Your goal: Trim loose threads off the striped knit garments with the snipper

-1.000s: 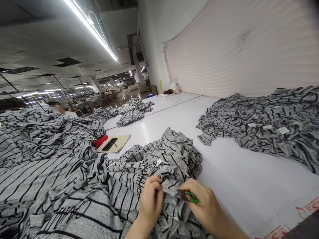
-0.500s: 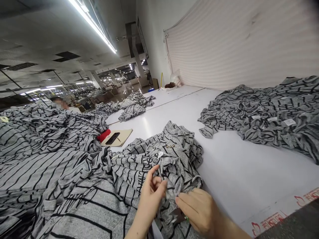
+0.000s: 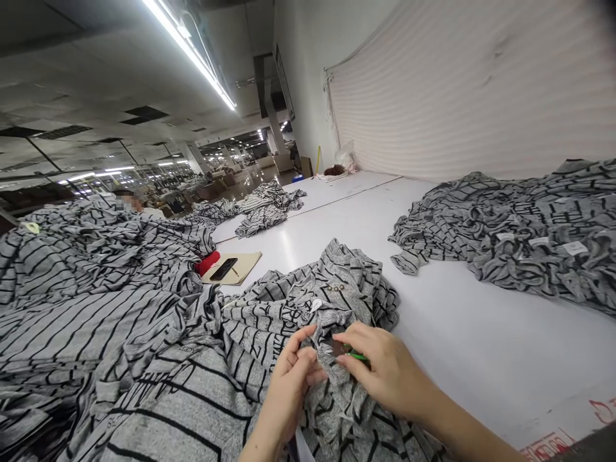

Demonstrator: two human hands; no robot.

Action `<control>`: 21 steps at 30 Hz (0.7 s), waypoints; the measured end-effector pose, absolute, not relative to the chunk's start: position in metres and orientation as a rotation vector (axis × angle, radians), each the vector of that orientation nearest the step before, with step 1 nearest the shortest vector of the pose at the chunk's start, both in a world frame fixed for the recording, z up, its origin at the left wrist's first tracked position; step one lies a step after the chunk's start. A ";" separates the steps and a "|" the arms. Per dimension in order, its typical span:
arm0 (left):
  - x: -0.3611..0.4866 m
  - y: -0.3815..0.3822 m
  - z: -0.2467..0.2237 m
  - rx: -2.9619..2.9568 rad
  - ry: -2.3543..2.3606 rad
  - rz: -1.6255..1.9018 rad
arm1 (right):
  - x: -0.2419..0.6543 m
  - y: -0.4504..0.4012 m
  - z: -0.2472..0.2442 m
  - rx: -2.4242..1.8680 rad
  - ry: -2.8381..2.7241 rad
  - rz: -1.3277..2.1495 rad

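Observation:
A grey shirt with black stripes, black lettering and small buttons lies crumpled in front of me; its chest shows as the shirt (image 3: pixel 346 295). My left hand (image 3: pixel 293 372) is closed on a fold of it, thumb and fingers together. My right hand (image 3: pixel 385 366) grips a pair of thread snips (image 3: pixel 355 355) with green on the handle. Their dark blades point left, close to the cloth by my left fingertips. Whether the blades touch the fabric I cannot tell. A round white sticker (image 3: pixel 316 305) sits on the shirt.
Striped shirts lie heaped on the left (image 3: pixel 120 256), with another pile (image 3: pixel 520 224) at the right and a smaller heap (image 3: pixel 267 205) farther back. A black phone (image 3: pixel 224 269) and a pen rest on a notepad (image 3: pixel 248 262) on the white table (image 3: pixel 457 321). Someone is beyond the left heap.
My right hand has moved up and left, bringing the snips closer to my left fingertips, and the green handle shows more. My left hand stays at the shirt. The view has shifted slightly.

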State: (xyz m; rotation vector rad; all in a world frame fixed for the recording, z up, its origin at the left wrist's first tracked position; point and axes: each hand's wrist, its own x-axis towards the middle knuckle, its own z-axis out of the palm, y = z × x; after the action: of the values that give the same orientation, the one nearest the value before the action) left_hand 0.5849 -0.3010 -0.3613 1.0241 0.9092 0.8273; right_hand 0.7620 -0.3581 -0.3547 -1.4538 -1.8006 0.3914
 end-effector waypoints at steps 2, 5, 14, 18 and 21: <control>0.585 -0.300 -0.361 1.018 0.891 0.808 | 0.761 -0.357 -0.357 -1.450 -1.895 0.251; 0.586 -0.299 -0.359 1.005 0.870 0.818 | 0.762 -0.357 -0.362 -1.455 -1.917 0.134; 0.593 -0.301 -0.353 0.943 0.894 0.808 | 0.763 -0.369 -0.368 -1.417 -2.014 -0.017; 0.590 -0.301 -0.355 1.018 0.950 0.795 | 0.766 -0.363 -0.370 -1.453 -1.864 0.082; 0.585 -0.298 -0.358 1.181 1.006 0.705 | 0.772 -0.350 -0.370 -1.535 -1.636 0.259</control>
State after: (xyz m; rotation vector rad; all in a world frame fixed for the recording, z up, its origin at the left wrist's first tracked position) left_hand 0.5855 -0.2983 -0.3579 1.1806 1.0064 0.7050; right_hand 0.7717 -0.3499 -0.3702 -1.5347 -1.6361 0.2588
